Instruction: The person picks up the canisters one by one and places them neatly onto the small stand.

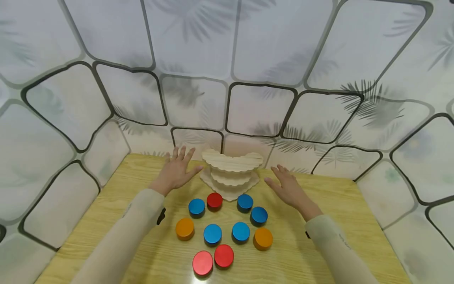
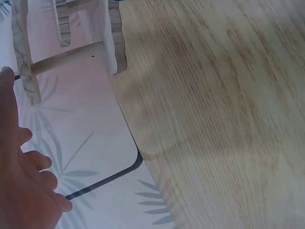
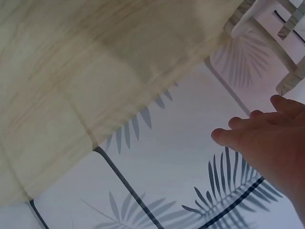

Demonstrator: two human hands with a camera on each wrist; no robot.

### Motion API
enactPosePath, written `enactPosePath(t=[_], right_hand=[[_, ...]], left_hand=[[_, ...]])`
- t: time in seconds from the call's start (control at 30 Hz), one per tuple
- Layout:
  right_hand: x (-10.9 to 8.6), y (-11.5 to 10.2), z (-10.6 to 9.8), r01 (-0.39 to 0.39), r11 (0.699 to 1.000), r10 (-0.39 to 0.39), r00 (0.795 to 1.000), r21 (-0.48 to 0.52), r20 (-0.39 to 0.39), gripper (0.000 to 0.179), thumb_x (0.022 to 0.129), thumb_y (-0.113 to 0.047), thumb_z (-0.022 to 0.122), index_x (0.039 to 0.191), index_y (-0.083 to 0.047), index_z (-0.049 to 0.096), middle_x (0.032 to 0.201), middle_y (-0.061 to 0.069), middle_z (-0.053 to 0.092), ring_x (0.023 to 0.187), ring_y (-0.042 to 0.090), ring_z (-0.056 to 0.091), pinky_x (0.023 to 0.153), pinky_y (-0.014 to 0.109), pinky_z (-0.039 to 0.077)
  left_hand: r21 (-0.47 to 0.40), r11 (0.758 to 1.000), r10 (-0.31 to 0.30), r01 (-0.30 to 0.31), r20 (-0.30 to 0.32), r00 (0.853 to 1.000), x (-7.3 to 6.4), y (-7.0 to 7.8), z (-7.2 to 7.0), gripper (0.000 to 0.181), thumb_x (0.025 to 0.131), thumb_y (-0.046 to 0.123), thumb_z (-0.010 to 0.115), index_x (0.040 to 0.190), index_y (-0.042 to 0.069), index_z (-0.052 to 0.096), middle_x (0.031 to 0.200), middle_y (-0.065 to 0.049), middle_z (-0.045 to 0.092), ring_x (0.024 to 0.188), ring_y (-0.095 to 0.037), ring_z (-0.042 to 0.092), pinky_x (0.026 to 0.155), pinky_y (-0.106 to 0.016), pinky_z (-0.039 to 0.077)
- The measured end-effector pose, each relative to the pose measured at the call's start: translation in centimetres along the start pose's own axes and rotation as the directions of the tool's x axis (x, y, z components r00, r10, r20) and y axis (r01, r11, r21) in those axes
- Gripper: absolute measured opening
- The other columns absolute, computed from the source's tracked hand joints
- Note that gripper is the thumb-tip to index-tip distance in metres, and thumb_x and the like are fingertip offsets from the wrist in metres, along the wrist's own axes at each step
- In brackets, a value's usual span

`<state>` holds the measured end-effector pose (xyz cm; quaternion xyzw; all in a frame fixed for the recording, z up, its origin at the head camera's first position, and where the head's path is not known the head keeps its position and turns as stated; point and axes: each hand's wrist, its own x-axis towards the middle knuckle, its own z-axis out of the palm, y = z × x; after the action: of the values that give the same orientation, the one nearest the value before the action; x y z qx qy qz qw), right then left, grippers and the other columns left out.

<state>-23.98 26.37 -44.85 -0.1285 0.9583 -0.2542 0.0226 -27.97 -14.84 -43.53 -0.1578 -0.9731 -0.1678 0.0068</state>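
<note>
A pale wooden stand with tiered, scalloped shelves stands at the back of the table. To its left my left hand is spread, thumb toward the stand, holding nothing. On the other side my right hand hovers with fingers extended and a gap between it and the wood. In the left wrist view the stand shows as boards joined by crossbars, near the left hand. The right wrist view shows the right hand below a corner of the stand.
In front of the stand lie several round discs: blue ones, red ones and two orange ones, left and right. The wooden table meets a patterned fabric wall behind and at both sides.
</note>
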Motion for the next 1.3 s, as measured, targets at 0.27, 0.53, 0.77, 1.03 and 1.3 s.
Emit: enactPosePath(t=[0.27,0.53,0.77,1.03,1.3], right_hand=[[-0.4,0.1,1.8,-0.026,0.989,0.023,0.999,0.148,0.024,0.076,0.110,-0.057,0.045,0.165,-0.005,0.033,0.173,0.027,0.022,0.157,0.053,0.024,0.123,0.072,0.026],[-0.6,-0.1,3.3,-0.025,0.967,0.021,1.000,0.254,0.019,0.068,0.109,-0.052,0.052,0.160,-0.009,0.046,0.164,0.022,0.044,0.150,0.046,0.044,0.116,0.066,0.043],[-0.7,-0.3,4.4,-0.031,0.931,0.009,0.998,0.363,0.061,0.059,0.108,-0.040,0.060,0.155,-0.004,0.052,0.152,0.022,0.059,0.134,0.039,0.063,0.110,0.054,0.053],[-0.9,-0.3,5.6,-0.026,0.893,-0.018,0.995,0.450,0.093,0.053,0.105,-0.029,0.067,0.150,-0.003,0.058,0.145,0.020,0.065,0.131,0.035,0.065,0.109,0.049,0.055],[-1.3,-0.2,5.9,-0.027,0.860,-0.048,0.990,0.510,0.133,0.059,0.100,-0.030,0.074,0.150,-0.003,0.058,0.150,0.019,0.061,0.134,0.038,0.063,0.111,0.050,0.053]], left_hand=[[-0.034,0.999,0.020,-0.019,0.017,1.000,1.1,0.5,0.5,0.084,0.109,0.063,0.038,0.171,0.012,0.016,0.175,-0.024,0.015,0.163,-0.049,0.006,0.127,-0.073,0.005],[0.003,0.999,0.047,-0.047,0.017,0.999,1.6,1.2,0.6,0.083,0.111,0.061,0.036,0.170,0.007,0.015,0.175,-0.021,0.019,0.163,-0.047,0.010,0.127,-0.073,0.008],[0.044,0.997,0.057,-0.058,0.030,0.998,2.1,1.6,1.1,0.080,0.112,0.060,0.031,0.171,0.010,0.013,0.175,-0.018,0.020,0.163,-0.046,0.011,0.127,-0.073,0.007],[0.090,0.994,0.054,-0.056,0.028,0.998,2.3,1.8,1.5,0.078,0.113,0.059,0.030,0.170,0.009,0.017,0.174,-0.018,0.021,0.163,-0.045,0.011,0.126,-0.074,0.010],[0.080,0.996,0.047,-0.049,0.022,0.999,2.4,1.8,1.5,0.077,0.112,0.059,0.031,0.170,0.010,0.018,0.174,-0.019,0.020,0.163,-0.046,0.011,0.127,-0.073,0.010]])
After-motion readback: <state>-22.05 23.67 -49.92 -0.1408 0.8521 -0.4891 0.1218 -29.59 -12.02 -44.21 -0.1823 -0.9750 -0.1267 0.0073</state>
